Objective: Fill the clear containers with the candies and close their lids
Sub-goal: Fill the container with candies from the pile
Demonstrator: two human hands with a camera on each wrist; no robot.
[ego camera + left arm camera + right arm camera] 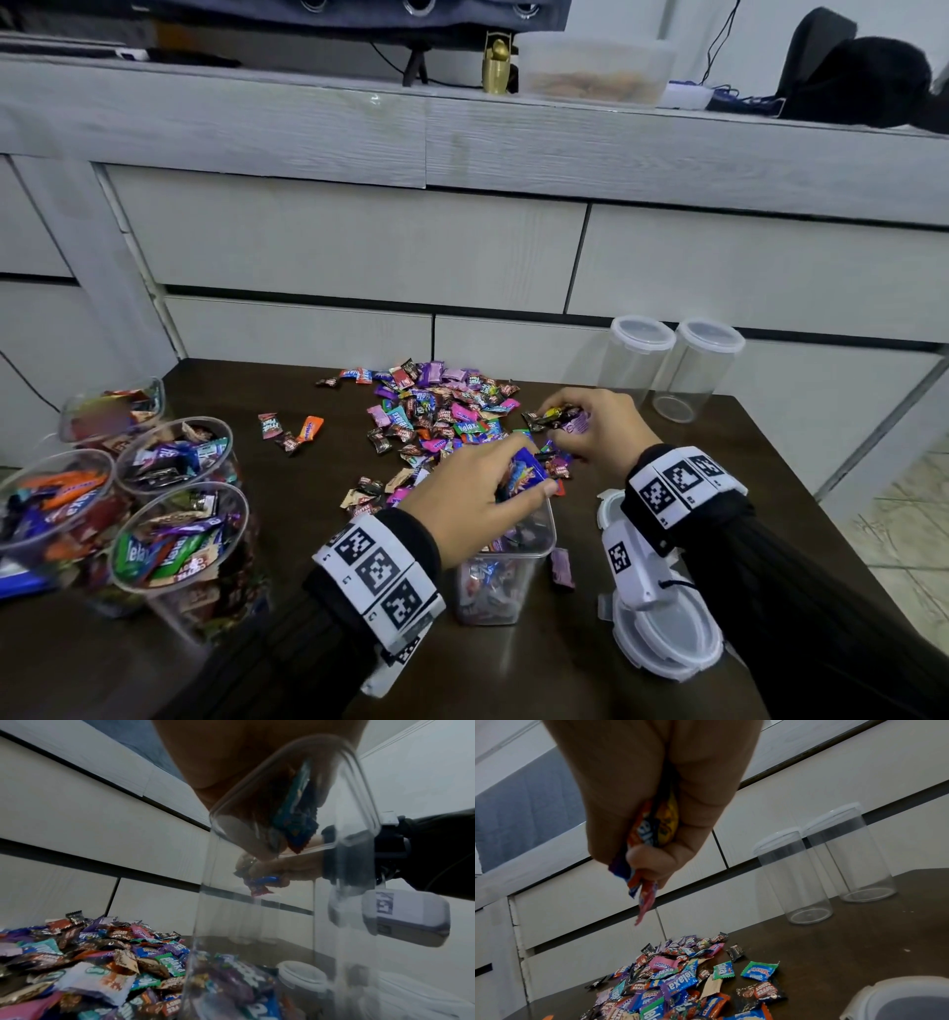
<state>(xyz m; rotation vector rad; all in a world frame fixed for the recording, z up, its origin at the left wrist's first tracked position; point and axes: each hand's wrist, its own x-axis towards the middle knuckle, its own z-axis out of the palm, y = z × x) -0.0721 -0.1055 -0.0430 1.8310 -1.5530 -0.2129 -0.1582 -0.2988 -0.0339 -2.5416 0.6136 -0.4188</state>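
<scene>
Dark desk point(287, 514), candies point(436, 411) heaped mid-desk within my reach | left hand point(472, 488) pinching blue candy over open container point(506, 565) at near edge, to drop in | right hand point(595, 426) clutching a handful | lid point(662, 632) parked beside for closing

Glossy foil candies point(441, 411), clear plastic container point(506, 575), dark wood table point(287, 493).

Black sleeves point(801, 591), white tag-printed wristbands point(382, 570).
</scene>
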